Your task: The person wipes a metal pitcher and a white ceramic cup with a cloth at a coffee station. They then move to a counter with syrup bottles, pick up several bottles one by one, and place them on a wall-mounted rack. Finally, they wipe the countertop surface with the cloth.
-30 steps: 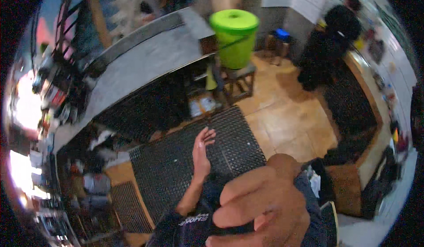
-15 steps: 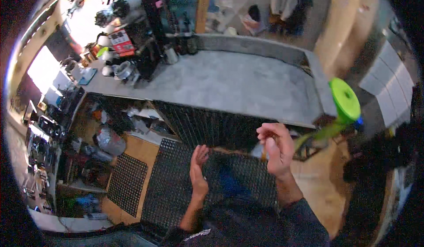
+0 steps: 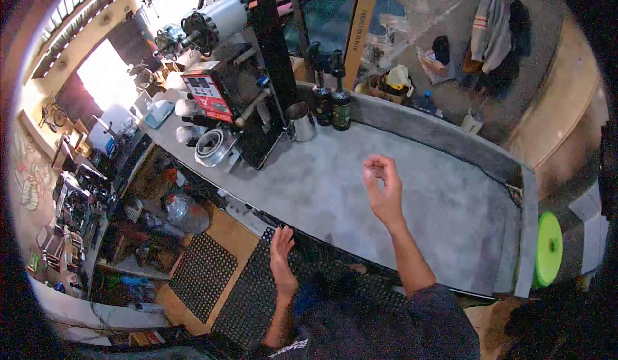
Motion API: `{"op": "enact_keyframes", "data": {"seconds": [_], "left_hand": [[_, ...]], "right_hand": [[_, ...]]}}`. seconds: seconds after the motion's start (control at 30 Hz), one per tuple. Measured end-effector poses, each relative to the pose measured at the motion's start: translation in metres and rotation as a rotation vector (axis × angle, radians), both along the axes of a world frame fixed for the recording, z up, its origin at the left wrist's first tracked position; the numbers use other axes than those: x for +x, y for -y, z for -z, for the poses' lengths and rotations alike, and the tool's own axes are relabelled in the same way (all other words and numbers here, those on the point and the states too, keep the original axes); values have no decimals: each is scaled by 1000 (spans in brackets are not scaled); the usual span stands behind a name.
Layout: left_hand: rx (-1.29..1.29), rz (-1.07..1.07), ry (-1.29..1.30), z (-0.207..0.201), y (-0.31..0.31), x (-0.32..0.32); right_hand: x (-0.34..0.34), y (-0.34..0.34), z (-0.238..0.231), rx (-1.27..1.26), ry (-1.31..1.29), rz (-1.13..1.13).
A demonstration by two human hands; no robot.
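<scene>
My right hand (image 3: 385, 193) is raised over the grey countertop (image 3: 335, 193), its fingers loosely curled toward the thumb with a gap between them. Nothing shows in it. Lower and to the left, my left hand (image 3: 282, 260) hangs in front of the counter's near edge, palm turned inward and fingers stretched out, holding nothing. On the counter's left part stand a metal pitcher (image 3: 300, 122) and two dark pump bottles (image 3: 331, 106). A round metal ring-shaped part (image 3: 211, 146) lies by a dark machine with a red and white panel (image 3: 211, 96).
Black perforated mats (image 3: 203, 273) cover part of the floor. Open shelving under the counter holds a clear plastic bag (image 3: 187, 212). A green round disc (image 3: 548, 249) stands past the counter's right end. A raised ledge (image 3: 438, 128) runs along the far side.
The view has swung, so the counter now fills more of the middle. My right hand has risen over the countertop, its fingers more curled. My left hand stays low and outstretched.
</scene>
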State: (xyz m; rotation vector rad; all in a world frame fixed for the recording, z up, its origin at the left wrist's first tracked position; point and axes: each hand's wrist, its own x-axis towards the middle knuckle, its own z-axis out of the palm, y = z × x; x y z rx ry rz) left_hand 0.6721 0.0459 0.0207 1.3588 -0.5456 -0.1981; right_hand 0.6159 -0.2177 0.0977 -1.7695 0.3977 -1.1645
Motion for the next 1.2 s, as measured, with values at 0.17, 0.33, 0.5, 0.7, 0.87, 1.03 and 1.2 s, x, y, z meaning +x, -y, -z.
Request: {"op": "enact_keyframes", "data": {"seconds": [0.17,0.33,0.5,0.7,0.87,1.03,1.2], "left_hand": [[-13,37,-28,7,25,49],[38,44,-169,0,39,98],[-47,48,-120,22,14,141],[25,179,-182,38,7,182],[68,349,-130,29,23,206],[101,566,-111,35,48,207],[98,783,-138,39,65,188]], "right_hand": [[125,89,28,77,-41,115],[252,203,39,-188,-115,456],[299,213,47,-51,-174,173],[287,215,79,-147,-271,302],[228,158,51,-8,-202,285],[152,113,72,8,-295,543],[73,29,63,136,-354,714]]}}
